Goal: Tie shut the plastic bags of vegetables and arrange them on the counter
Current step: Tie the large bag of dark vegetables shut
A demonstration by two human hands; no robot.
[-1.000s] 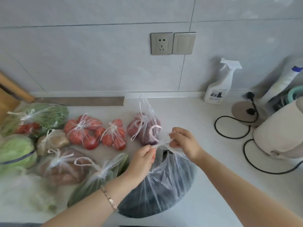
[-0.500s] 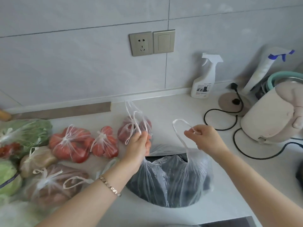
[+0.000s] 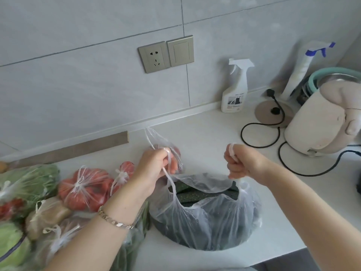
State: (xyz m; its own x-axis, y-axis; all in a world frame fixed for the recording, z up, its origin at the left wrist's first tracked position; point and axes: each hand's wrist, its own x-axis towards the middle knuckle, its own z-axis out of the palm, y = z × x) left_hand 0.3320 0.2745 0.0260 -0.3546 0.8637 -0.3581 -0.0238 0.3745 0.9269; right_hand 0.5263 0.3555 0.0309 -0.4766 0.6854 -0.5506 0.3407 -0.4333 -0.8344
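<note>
A clear plastic bag of dark green vegetables (image 3: 207, 218) sits at the counter's front edge, its mouth open. My left hand (image 3: 154, 171) pinches the bag's left handle, and my right hand (image 3: 242, 163) is fisted around the right handle, which loops over the knuckles. The two handles are held apart above the bag. Left of it lie tied bags: tomatoes (image 3: 84, 188), a smaller tomato bag (image 3: 125, 173), potatoes (image 3: 46, 214) and leafy greens (image 3: 29, 180). Behind my left hand sits another bag of red produce (image 3: 175, 151) with loose handles.
A white spray bottle (image 3: 235, 89) stands against the wall. A cream kettle (image 3: 320, 122), its round base (image 3: 273, 114) and looping black cords (image 3: 259, 137) fill the counter's right side. A cabbage (image 3: 9, 245) lies at the far left. A socket and switch (image 3: 166, 53) are on the wall.
My hands have pulled apart from a joined pinch over the bag; each now holds one handle, and the right handle's loop has been gathered into my right fist.
</note>
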